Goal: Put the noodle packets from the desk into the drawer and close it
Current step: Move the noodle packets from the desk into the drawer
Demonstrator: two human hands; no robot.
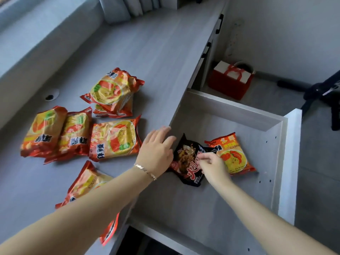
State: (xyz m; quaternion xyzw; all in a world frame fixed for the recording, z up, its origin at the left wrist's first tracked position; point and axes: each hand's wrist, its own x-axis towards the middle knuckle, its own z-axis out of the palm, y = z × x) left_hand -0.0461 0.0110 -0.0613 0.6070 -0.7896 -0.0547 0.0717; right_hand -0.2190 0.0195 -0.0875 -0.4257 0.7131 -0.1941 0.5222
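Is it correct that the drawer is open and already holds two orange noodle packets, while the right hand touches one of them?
Not quite. The head view shows the open drawer holding one orange packet and one black packet, not two orange. The right hand touches the black one.

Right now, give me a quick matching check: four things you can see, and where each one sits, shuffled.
Things:
1. black noodle packet
2. red bag
3. bracelet
4. stacked orange packets

Places:
A. on the floor past the drawer
B. far group on the desk
C. in the drawer, under the right hand
D. on the left wrist

Pairs: 1-C, 2-A, 3-D, 4-B
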